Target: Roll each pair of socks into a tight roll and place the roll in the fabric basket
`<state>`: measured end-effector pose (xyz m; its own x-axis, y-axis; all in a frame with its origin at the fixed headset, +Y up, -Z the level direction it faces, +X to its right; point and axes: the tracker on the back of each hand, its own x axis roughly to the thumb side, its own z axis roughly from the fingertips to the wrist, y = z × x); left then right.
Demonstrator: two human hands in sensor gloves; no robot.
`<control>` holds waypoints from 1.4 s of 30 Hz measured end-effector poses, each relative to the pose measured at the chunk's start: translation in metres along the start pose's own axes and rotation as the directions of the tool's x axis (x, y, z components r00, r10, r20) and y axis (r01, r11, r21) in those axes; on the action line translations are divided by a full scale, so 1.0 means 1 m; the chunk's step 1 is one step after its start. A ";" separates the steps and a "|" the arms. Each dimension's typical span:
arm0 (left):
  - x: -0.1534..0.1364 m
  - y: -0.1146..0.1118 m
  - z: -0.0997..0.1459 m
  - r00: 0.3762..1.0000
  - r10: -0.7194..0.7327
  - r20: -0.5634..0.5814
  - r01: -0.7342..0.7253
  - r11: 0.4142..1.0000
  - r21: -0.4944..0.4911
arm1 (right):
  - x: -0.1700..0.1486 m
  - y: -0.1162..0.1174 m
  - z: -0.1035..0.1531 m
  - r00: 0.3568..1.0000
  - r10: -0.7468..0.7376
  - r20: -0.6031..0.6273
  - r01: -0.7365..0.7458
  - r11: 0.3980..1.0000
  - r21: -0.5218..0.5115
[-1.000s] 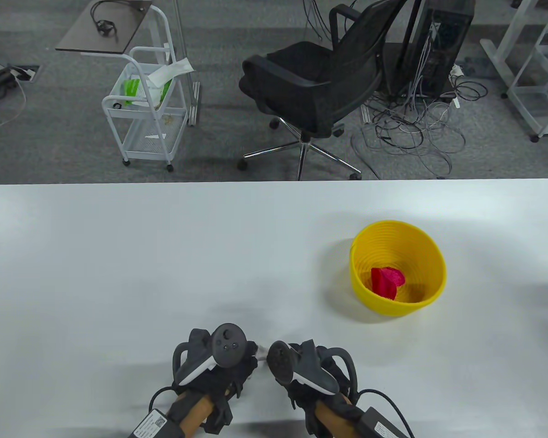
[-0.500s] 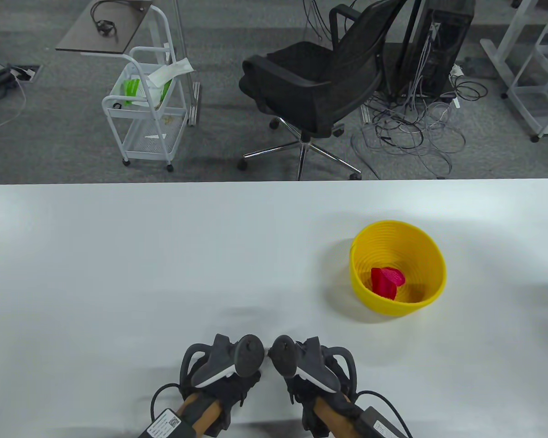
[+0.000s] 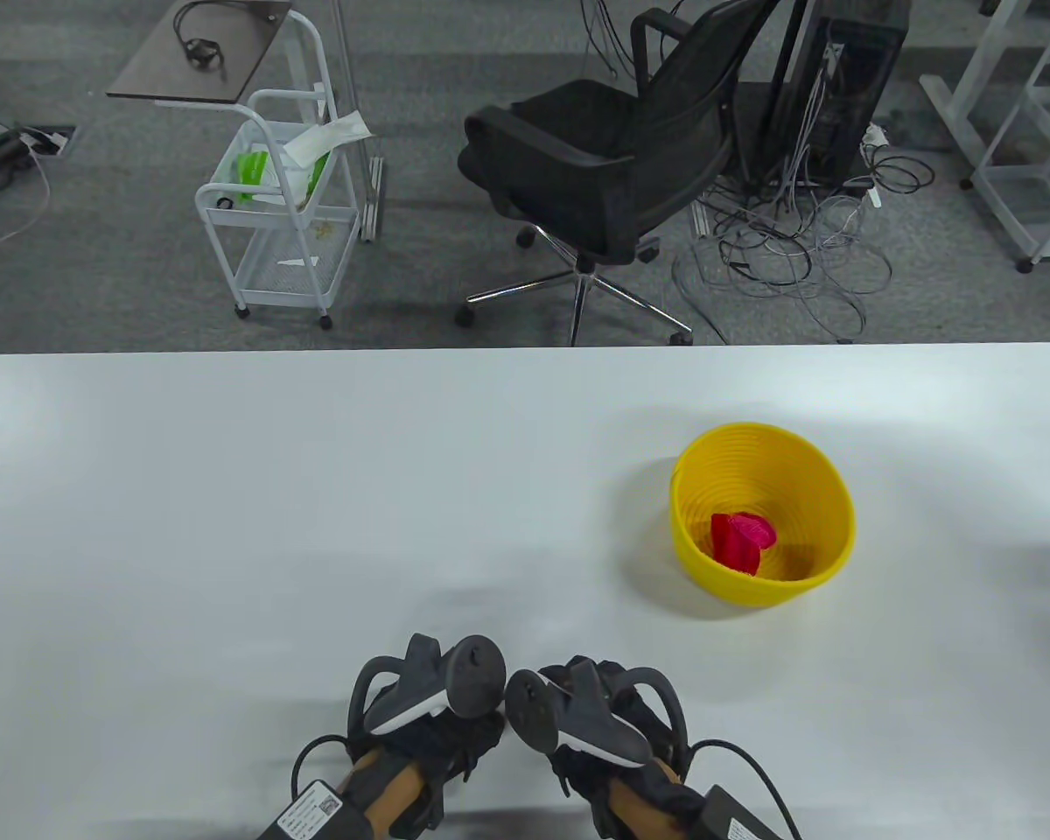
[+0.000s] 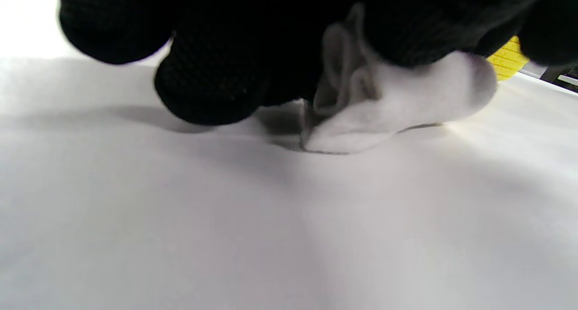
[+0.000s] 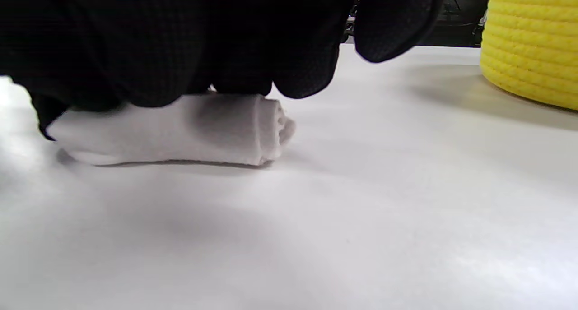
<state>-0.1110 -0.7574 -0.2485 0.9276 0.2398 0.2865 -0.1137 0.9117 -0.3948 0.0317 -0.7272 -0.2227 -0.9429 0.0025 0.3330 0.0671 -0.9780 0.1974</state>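
A white sock roll (image 4: 397, 107) lies on the white table (image 3: 315, 490) near its front edge. In the table view the trackers hide it. My left hand (image 3: 429, 713) curls its fingers (image 4: 207, 84) over one end of the roll. My right hand (image 3: 591, 717) presses curled fingers (image 5: 180, 43) down on the other end of the white sock roll (image 5: 180, 129). The two hands sit side by side, trackers almost touching. The yellow fabric basket (image 3: 827, 490) stands to the right and further back, with a red sock roll (image 3: 739, 541) inside.
The yellow basket's wall (image 5: 528, 43) shows close at the right in the right wrist view. Beyond the table's far edge stand a black office chair (image 3: 604, 166), a white wire cart (image 3: 271, 219) and loose cables (image 3: 787, 254) on the floor.
Both hands have drawn slightly back toward the front edge and closer together. The left tracker has tipped over to the right. The sliver of white sock between the hands is now covered.
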 end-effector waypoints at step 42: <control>0.006 0.003 0.003 0.999 -0.040 0.025 0.039 0.998 0.059 | -0.010 -0.005 0.001 0.996 -0.075 0.041 0.075 0.997 -0.001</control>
<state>-0.1071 -0.7521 -0.2458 0.9222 0.2112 0.3238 -0.0985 0.9383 -0.3315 0.0409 -0.7219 -0.2265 -0.9311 0.0840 0.3551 -0.0038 -0.9754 0.2206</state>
